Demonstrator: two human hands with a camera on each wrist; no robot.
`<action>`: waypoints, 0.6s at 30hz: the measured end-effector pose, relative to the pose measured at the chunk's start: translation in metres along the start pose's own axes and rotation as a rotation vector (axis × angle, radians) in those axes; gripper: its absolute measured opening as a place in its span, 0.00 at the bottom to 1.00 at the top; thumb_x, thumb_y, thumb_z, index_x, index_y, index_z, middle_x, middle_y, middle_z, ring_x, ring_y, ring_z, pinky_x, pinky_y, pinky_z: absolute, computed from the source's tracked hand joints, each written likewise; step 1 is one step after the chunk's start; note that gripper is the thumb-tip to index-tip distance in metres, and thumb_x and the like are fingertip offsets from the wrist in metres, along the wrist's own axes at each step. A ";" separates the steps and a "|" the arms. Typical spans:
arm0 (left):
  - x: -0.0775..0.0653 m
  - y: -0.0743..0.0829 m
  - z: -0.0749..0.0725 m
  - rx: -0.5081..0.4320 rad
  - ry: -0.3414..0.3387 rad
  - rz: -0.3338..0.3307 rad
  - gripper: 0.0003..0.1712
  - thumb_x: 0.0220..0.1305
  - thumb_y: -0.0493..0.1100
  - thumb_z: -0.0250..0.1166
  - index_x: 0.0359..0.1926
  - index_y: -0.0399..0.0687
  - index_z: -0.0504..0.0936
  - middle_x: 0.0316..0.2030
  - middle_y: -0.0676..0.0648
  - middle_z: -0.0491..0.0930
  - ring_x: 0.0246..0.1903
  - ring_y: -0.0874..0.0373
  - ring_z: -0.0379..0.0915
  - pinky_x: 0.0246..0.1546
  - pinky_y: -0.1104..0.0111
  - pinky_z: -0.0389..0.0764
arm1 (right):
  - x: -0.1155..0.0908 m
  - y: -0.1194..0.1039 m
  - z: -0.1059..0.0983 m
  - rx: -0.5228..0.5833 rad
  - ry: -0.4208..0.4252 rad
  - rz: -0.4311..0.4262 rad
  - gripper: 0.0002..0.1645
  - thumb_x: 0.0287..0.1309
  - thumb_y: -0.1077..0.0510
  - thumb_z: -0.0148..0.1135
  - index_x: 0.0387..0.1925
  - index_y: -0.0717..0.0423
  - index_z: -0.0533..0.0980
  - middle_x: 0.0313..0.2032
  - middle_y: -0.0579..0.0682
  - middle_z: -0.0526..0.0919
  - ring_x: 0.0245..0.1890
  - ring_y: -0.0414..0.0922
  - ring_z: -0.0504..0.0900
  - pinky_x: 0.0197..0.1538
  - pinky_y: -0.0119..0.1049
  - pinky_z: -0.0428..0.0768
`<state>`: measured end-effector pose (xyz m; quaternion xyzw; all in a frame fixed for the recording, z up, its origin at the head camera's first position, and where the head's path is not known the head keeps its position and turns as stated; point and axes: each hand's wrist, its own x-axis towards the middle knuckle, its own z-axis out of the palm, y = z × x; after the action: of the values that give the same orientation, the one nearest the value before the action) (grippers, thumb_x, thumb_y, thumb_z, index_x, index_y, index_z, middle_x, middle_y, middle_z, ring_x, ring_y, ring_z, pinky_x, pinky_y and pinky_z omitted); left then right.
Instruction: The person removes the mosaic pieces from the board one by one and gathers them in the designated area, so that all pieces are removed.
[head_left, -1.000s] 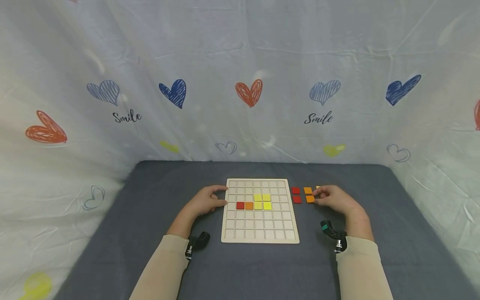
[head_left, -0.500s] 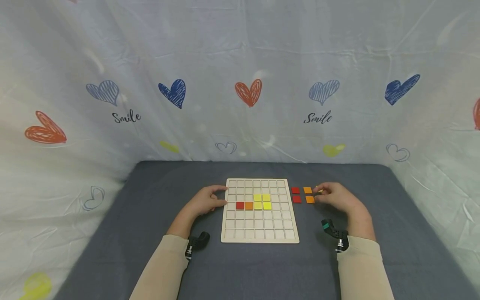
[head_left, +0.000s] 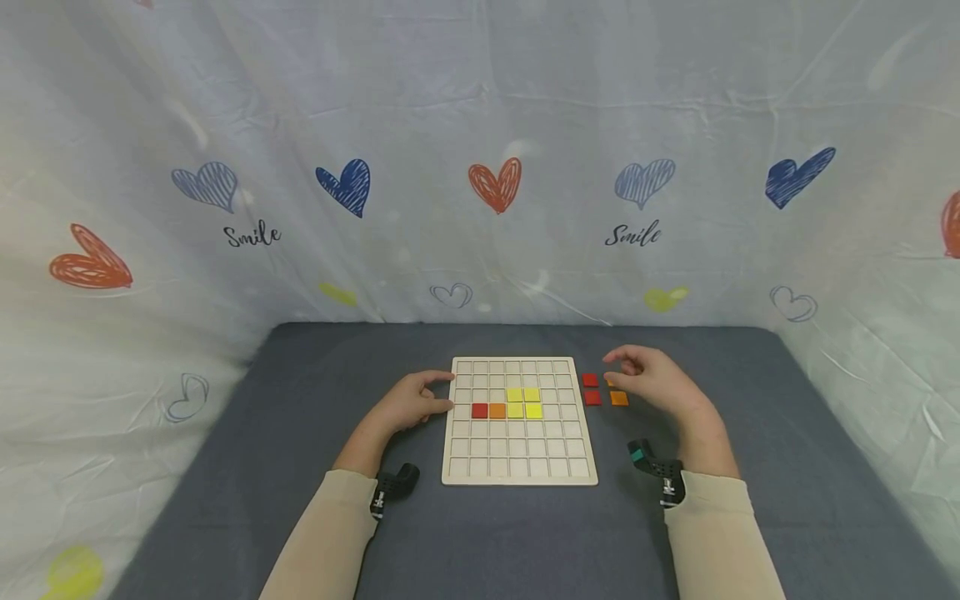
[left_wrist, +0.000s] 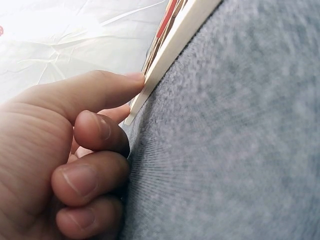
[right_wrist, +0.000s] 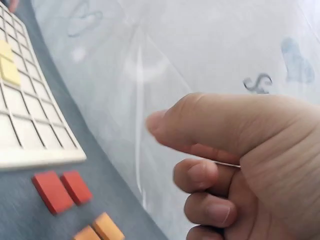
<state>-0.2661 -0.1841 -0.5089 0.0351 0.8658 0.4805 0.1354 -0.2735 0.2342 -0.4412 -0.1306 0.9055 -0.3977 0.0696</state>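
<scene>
A pale wooden grid board [head_left: 517, 475] lies on the table. Four-square yellow tiles [head_left: 523, 403] sit in its middle, with a red tile [head_left: 479, 411] and an orange tile [head_left: 497, 411] to their left in one row. My left hand [head_left: 405, 408] touches the board's left edge with thumb and index finger; the other fingers curl, as the left wrist view shows. My right hand [head_left: 652, 379] hovers over the loose tiles right of the board, thumb and index finger apart, nothing visible between them. It partly covers the upper orange tile; the lower orange tile [head_left: 618, 398] shows.
Two loose red tiles [head_left: 592, 389] lie beside the board's right edge. A grey cloth [head_left: 525, 542] covers the table. A white curtain [head_left: 405, 108] printed with hearts hangs behind and at the sides. Each wrist wears a black camera mount [head_left: 660, 467].
My right hand has moved up and to the left from the loose orange and yellow tiles, now hiding where the yellow one lay. The left hand stays at the board's edge.
</scene>
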 end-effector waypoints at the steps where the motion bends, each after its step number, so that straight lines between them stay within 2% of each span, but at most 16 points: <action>1: 0.000 0.000 0.000 0.000 0.002 -0.001 0.34 0.62 0.43 0.75 0.69 0.54 0.78 0.11 0.50 0.69 0.09 0.60 0.52 0.11 0.67 0.57 | 0.000 -0.003 0.002 0.006 0.000 -0.011 0.21 0.68 0.57 0.67 0.57 0.65 0.78 0.24 0.47 0.63 0.23 0.44 0.61 0.30 0.39 0.65; 11: 0.000 -0.001 0.001 -0.013 0.001 0.008 0.34 0.62 0.43 0.75 0.69 0.53 0.77 0.11 0.50 0.68 0.08 0.60 0.52 0.11 0.67 0.57 | 0.010 -0.030 0.034 -0.006 0.040 -0.081 0.21 0.67 0.55 0.69 0.58 0.59 0.79 0.26 0.48 0.65 0.20 0.44 0.60 0.26 0.39 0.66; 18: 0.000 -0.001 0.001 -0.002 0.000 0.007 0.34 0.63 0.44 0.75 0.69 0.54 0.77 0.12 0.50 0.68 0.09 0.60 0.52 0.11 0.66 0.58 | 0.018 -0.041 0.064 -0.033 -0.014 -0.178 0.24 0.68 0.55 0.68 0.61 0.59 0.79 0.26 0.48 0.63 0.25 0.44 0.60 0.31 0.41 0.64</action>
<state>-0.2663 -0.1842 -0.5103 0.0380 0.8653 0.4816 0.1338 -0.2691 0.1578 -0.4544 -0.2144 0.8961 -0.3866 0.0384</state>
